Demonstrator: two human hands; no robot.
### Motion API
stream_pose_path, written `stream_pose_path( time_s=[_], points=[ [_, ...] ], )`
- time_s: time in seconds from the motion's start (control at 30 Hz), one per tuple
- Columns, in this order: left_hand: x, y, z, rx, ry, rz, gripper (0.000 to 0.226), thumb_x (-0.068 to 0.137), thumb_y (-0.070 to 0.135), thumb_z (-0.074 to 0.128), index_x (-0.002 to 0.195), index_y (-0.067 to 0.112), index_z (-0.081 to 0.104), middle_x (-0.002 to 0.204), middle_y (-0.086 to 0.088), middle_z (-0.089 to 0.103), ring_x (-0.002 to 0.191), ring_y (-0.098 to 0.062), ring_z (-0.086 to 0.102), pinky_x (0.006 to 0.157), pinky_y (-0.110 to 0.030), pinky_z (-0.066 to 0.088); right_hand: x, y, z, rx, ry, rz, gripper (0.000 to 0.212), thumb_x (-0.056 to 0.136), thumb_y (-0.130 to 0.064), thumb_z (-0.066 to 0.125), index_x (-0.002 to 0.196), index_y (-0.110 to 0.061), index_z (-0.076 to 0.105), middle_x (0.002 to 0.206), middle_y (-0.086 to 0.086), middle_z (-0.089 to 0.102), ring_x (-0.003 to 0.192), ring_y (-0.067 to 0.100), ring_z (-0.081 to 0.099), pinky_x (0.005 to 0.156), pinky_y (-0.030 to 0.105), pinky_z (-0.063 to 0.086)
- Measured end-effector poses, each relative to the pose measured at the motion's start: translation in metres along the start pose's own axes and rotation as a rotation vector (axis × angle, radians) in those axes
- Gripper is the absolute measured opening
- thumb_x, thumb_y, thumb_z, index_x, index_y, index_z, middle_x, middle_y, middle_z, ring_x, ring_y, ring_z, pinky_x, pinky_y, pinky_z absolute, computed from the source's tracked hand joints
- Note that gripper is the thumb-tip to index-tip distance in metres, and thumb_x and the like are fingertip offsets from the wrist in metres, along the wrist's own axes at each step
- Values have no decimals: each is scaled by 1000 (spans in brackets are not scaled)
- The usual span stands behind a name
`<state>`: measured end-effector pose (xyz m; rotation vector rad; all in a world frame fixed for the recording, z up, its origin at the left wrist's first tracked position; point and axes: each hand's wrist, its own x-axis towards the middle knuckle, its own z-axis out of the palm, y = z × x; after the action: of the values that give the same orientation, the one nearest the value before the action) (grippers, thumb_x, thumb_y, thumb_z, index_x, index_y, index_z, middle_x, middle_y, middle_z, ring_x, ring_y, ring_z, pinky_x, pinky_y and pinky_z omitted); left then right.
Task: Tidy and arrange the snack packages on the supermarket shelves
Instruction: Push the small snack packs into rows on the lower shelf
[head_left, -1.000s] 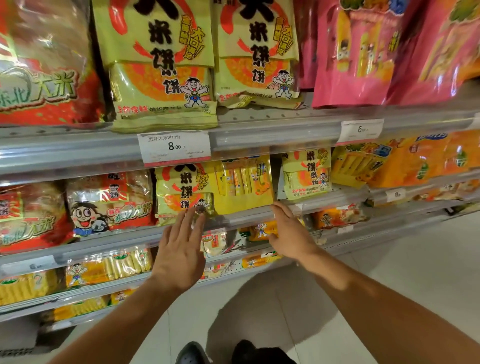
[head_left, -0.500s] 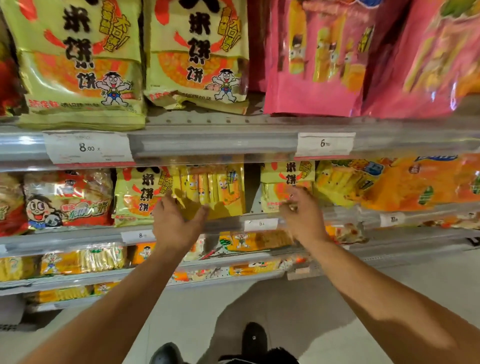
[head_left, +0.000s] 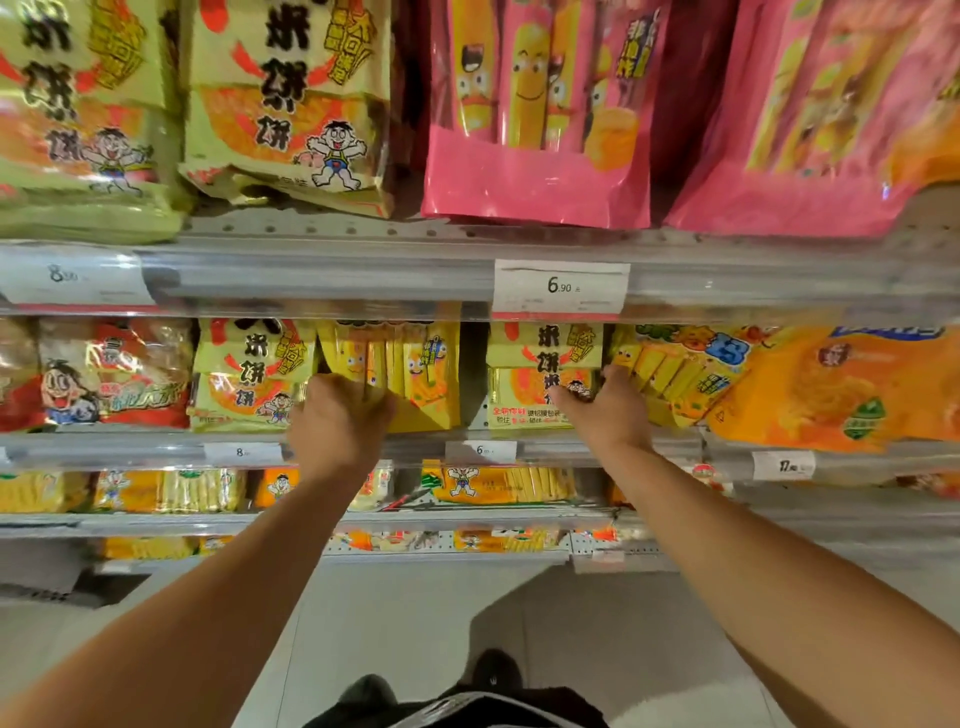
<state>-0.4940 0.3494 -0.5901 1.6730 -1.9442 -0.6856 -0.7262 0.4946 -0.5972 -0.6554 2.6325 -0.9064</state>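
On the second shelf (head_left: 519, 449), a yellow stick-snack package (head_left: 423, 376) stands slightly tilted beside a gap. My left hand (head_left: 337, 421) grips its lower left edge, thumb on the front and fingers tucked in by the neighbouring yellow-green rice cracker pack (head_left: 249, 374). To the right of the gap stands another yellow-green rice cracker pack (head_left: 540, 358). My right hand (head_left: 608, 408) holds that pack's lower right side, thumb lying across its front. Both arms reach forward from below.
Large rice cracker bags (head_left: 291, 98) and pink pouches (head_left: 535, 119) fill the top shelf. Orange-yellow bags (head_left: 810, 384) lie right of my right hand, red-and-white bags (head_left: 114, 374) to the far left. Lower shelves hold small yellow packs (head_left: 498, 483). Price tags (head_left: 561, 286) line the rails.
Both hands have moved up from the shelf rail onto the second-shelf packages and taken hold of them. The view has shifted closer and to the right.
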Motion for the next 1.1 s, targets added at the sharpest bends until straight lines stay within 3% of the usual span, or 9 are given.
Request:
stream_pose_path(
  time_s=[0.17,0.33,0.47,0.57,0.7,0.8,0.87,1.0,1.1],
  points=[
    [0,-3,-3,-251,-73,47,48,76,30,81,108,10,51,92,1,56,84,-23,55,69,-30,39,15,-2,-3,27,-112,63,91,75,-53,75,145,-12,35,145,11,46,130,33,47,96,39,45],
    [-6,-13,-14,-405,-67,11,45,77,29,81,105,22,45,90,9,59,82,-15,58,69,-32,44,15,-5,0,-27,-54,74,89,71,-52,79,141,-11,42,137,11,55,121,32,56,88,37,49],
    [-15,-44,-40,-503,7,-66,47,75,35,81,105,22,47,88,4,60,78,-15,60,67,-33,46,2,-9,5,-33,10,-3,66,73,-51,77,120,-12,55,117,9,65,99,29,63,68,29,43],
    [-23,-78,-62,-511,98,-93,47,75,36,81,105,24,46,84,7,61,66,0,64,62,-32,45,-8,-22,11,50,-15,-14,52,75,-48,76,109,-16,52,118,8,64,93,25,60,69,28,42],
    [-25,-118,-88,-483,167,-175,46,74,41,81,101,23,47,85,7,60,80,-19,60,66,-37,47,-27,-57,37,115,-65,-64,65,78,-48,74,125,-10,49,120,6,65,97,23,63,60,23,40],
    [-22,-139,-106,-448,194,-185,48,73,44,80,103,22,48,86,9,60,79,-18,60,65,-37,47,-44,-87,65,190,-117,-62,67,79,-43,75,130,-9,48,124,6,63,102,24,64,69,27,48],
    [-21,-150,-115,-449,182,-177,50,73,45,79,103,21,48,85,7,61,74,-15,60,62,-36,49,-53,-101,83,190,-146,-56,54,79,-40,76,116,-10,51,120,6,64,94,22,64,65,24,43],
    [-21,-170,-127,-439,201,-169,45,73,45,80,100,27,48,82,11,61,74,-11,61,63,-34,50,-65,-126,111,102,-192,-24,70,83,-39,72,138,-9,42,133,10,57,117,32,57,85,37,49],
    [-21,-183,-132,-447,192,-165,47,72,45,80,100,24,49,85,8,63,75,-12,63,63,-33,50,-66,-134,119,5,-170,-9,71,86,-38,69,142,-9,37,134,13,55,118,35,55,92,43,51]
  ],
)
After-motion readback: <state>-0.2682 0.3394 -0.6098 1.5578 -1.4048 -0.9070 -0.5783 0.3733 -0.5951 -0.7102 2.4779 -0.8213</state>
